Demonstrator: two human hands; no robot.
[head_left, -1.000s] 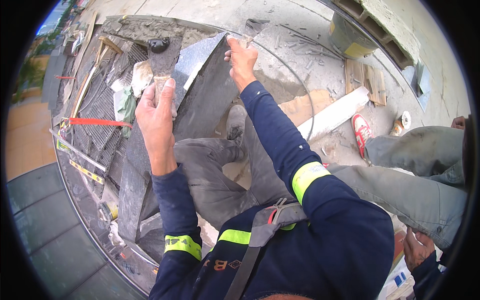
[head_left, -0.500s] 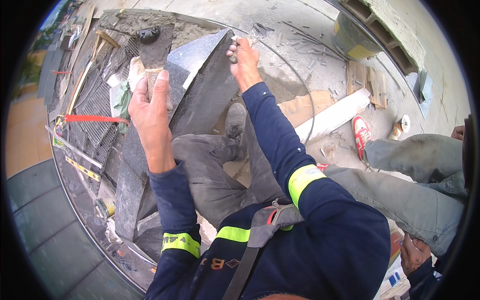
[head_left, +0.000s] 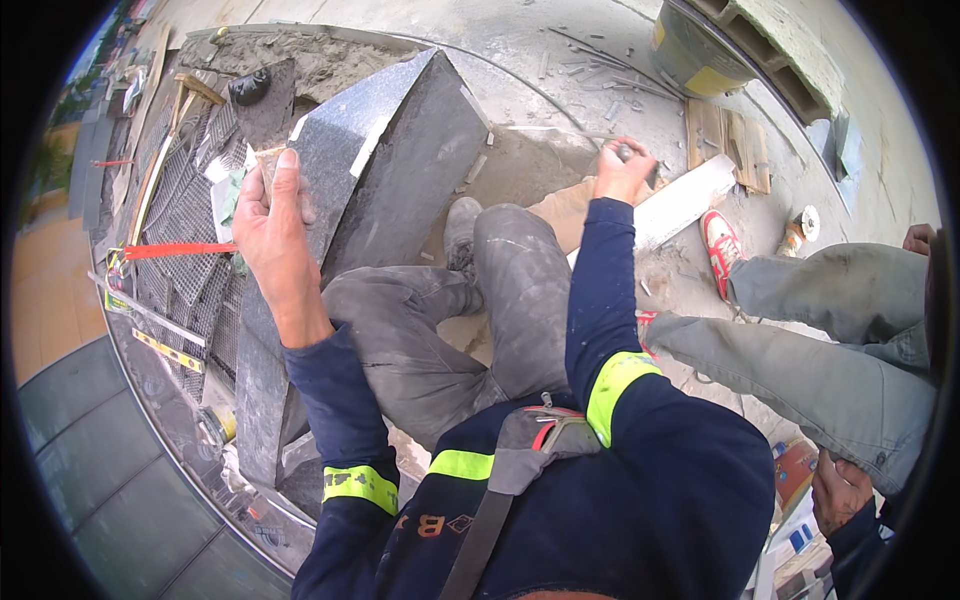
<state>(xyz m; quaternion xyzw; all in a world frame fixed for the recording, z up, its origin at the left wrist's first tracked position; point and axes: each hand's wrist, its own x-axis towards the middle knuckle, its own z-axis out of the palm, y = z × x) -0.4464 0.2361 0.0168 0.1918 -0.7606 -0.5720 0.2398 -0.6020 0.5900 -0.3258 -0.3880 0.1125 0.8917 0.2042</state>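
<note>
My left hand [head_left: 275, 220] is closed, thumb up, around a small tan-edged piece [head_left: 270, 153] whose kind I cannot make out. Just beyond it are a dark flat plate [head_left: 272, 112] and a black rounded lump [head_left: 249, 87]. Out to the right, my right hand [head_left: 624, 172] grips a hand tool by its rounded handle. A thin, pale strip [head_left: 545, 129], seemingly its blade seen edge-on, points left from the fist. Between the hands, a tilted dark grey stone slab [head_left: 415, 140] with a pale edge stands beyond my knees.
Metal grating [head_left: 190, 240], a red strap [head_left: 180, 250] and a yellow spirit level [head_left: 167, 350] lie at left. A bucket [head_left: 695, 55], wooden boards [head_left: 728, 155] and a long white piece [head_left: 685, 205] are at right. Another person's legs [head_left: 830, 360] are close on my right.
My right hand has swung right and nearer, away from the slab's top, with the tool in it. My left hand has shifted slightly left, still closed. The view has moved a little.
</note>
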